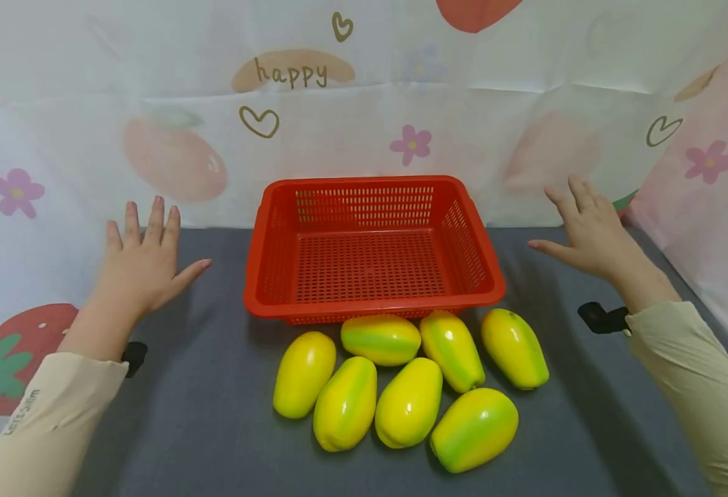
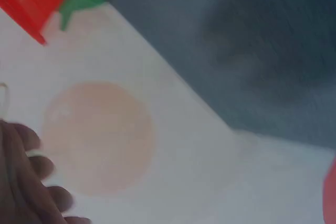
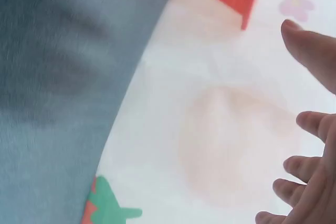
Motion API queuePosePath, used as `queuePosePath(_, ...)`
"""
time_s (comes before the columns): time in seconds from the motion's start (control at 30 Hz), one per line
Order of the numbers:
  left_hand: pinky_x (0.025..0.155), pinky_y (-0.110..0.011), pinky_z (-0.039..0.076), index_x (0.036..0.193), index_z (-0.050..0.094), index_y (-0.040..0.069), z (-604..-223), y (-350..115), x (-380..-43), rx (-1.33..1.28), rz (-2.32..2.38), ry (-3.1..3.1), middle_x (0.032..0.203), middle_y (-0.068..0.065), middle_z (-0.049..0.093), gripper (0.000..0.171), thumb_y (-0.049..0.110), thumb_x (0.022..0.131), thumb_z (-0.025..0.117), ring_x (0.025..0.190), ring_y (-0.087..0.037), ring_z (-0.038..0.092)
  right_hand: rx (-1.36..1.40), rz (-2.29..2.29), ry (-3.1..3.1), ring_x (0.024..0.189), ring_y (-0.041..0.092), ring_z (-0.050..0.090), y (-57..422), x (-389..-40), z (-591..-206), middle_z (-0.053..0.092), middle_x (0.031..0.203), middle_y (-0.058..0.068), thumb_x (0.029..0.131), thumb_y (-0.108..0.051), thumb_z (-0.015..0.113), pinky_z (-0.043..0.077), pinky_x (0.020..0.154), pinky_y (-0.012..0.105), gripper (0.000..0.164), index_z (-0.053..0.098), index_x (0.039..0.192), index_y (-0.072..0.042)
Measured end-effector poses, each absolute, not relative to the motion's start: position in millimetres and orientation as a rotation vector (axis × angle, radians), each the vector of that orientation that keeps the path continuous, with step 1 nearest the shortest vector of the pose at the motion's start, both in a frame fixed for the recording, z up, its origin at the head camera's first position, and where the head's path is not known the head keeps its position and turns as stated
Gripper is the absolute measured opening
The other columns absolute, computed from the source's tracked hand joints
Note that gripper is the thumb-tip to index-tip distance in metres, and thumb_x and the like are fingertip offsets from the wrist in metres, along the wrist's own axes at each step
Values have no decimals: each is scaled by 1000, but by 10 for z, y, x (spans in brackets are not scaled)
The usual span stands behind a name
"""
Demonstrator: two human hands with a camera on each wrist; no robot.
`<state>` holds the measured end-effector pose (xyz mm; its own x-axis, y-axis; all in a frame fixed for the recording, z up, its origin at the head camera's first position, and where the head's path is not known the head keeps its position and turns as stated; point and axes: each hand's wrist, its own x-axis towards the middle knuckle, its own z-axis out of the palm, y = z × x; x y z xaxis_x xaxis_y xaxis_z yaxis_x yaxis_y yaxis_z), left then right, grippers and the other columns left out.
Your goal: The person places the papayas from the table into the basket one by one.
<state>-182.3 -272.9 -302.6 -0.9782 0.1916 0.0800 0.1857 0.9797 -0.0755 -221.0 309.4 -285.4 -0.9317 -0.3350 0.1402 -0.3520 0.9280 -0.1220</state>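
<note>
Both left hand (image 1: 139, 268) and right hand (image 1: 599, 233) spread wide, flanking a red basket (image 1: 373, 307).
Seven yellow-green fruits (image 1: 409, 402) crowd its near edge; gray tabletop (image 1: 215, 407) separates it from each hand.

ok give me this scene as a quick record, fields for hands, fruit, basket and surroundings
left hand: fingers spread, holding nothing, left of basket
right hand: fingers extended, holding nothing, right of basket
yellow-green fruit: seven, grouped on the person's side of basket
red basket: upright, no fruit inside
surface: dark grey
backdrop: pale, printed with hearts, flowers, "happy"
</note>
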Motion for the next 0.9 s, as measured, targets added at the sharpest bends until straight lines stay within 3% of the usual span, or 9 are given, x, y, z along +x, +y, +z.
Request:
queuePosePath(0.2,107,-65,5,145,11,-12,-3242,-2367,-1603,-333,-85,-3030,151,-31,4,79,41,97,43,139,-46,3,498,615,-2944,136,53,5,3037,-1882,-3067,-2,152,30,89,-30,66,11,102,69,85,15,149,2)
queuePosePath(0.33,109,-62,7,145,15,-11,-3383,-2077,-1443,-381,-143,-2986,152,-29,11,73,38,98,43,140,-43,8,500,881,-2911,137,50,3,3046,-1564,-3320,-1,155,24,91,-27,63,11,98,73,82,13,151,-4)
queuePosePath(0.6,110,-59,7,147,14,-8,-3455,-1777,-1311,-349,-264,-2974,153,-26,12,74,39,98,44,141,-40,10,540,1161,-2935,132,48,23,3013,-1175,-3712,18,152,24,90,-19,65,25,95,69,76,21,151,-10)
queuePosePath(0.9,110,-59,8,147,14,-8,-3517,-1825,-1361,-439,-395,-2960,154,-24,11,70,35,99,42,141,-38,10,653,1212,-3032,123,39,42,2964,-1192,-3757,41,142,17,92,-23,62,36,94,62,62,34,144,-4)
